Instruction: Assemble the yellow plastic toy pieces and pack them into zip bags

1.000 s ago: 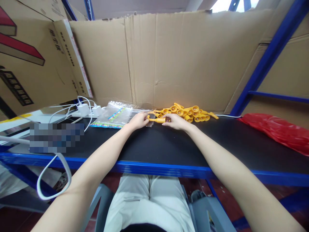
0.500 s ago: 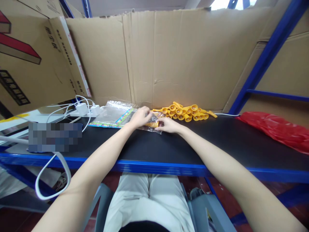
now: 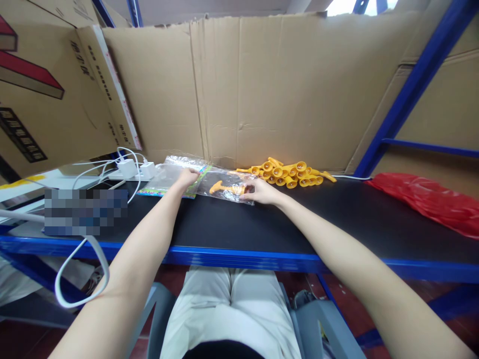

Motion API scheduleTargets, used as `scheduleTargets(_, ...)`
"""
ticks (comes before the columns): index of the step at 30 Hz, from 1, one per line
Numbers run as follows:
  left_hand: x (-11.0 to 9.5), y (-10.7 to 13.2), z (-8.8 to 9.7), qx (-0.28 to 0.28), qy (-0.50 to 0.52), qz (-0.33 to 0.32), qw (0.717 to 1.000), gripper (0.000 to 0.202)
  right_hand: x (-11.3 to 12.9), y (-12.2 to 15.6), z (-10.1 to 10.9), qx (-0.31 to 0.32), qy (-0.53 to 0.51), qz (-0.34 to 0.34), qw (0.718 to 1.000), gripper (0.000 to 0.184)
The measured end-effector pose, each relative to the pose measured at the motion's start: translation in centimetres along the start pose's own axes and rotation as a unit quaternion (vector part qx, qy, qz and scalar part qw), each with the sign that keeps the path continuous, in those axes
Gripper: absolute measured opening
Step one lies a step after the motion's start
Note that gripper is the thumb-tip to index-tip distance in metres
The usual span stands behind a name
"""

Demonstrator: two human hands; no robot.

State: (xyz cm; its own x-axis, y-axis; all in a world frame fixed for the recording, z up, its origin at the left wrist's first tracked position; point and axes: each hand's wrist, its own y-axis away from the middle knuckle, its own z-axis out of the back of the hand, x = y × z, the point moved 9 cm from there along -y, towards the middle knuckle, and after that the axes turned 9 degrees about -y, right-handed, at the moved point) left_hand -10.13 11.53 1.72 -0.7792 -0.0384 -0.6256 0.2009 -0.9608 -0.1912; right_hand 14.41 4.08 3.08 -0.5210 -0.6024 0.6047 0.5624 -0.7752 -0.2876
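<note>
A clear plastic bag (image 3: 204, 182) with a colourful printed edge is stretched between my two hands. Inside or beneath its clear film lies one orange plastic horn-shaped piece (image 3: 226, 188), its narrow end with a crosspiece pointing left. My left hand (image 3: 188, 176) is closed on the bag near the printed strip. At the other end, my right hand (image 3: 262, 192) pinches the bag around the wide end of the piece; its fingertips partly hide that end. Just behind my right hand is a pile of similar orange horn-shaped pieces (image 3: 284, 173), cup openings facing me.
More flat clear bags (image 3: 160, 179) lie left of my left hand. Further left are white chargers and cables (image 3: 129, 168). A red plastic bag (image 3: 422, 197) lies at the right. Cardboard (image 3: 280, 89) walls the back of the black table (image 3: 239, 232), which has a blue front rail.
My left hand has moved left, from the orange piece to the bag's printed edge, leaving the piece in view. My right hand has stayed nearly in place.
</note>
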Motion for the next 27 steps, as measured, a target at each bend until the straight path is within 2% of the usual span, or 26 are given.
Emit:
scheduleTargets(3,-1.6,0.5,-1.0,0.031,0.048,-0.014,0.998,0.027,0.3,0.0,0.1,-0.006,0.012,0.021,1.0,0.012)
scheduleTargets(7,-3.5,1.5,-2.7,0.091,0.097,-0.019,0.991,0.031,0.7,0.2,0.1,-0.004,-0.016,0.072,0.997,0.019)
scheduleTargets(13,-3.9,2.7,-4.2,0.146,0.131,0.015,0.98,0.036,0.0,0.2,0.3,-0.019,-0.024,0.043,0.999,0.029)
scheduleTargets(18,-4.2,3.4,-4.2,0.178,0.174,0.012,0.968,0.025,-0.2,0.1,0.3,-0.026,-0.035,0.027,0.999,0.033)
scheduleTargets(22,-4.5,3.9,-4.9,0.224,0.188,0.006,0.956,0.032,-0.8,-0.1,-0.3,-0.018,-0.077,0.03,0.996,0.036)
scheduleTargets(24,-4.2,3.6,-4.9,0.216,0.175,0.009,0.96,0.035,-0.9,-0.2,-0.6,-0.012,-0.104,0.034,0.994,0.039)
scheduleTargets(27,-3.2,2.4,-4.0,0.164,0.156,0.016,0.974,0.033,-0.5,-0.3,-0.3,-0.008,-0.119,0.056,0.991,0.038)
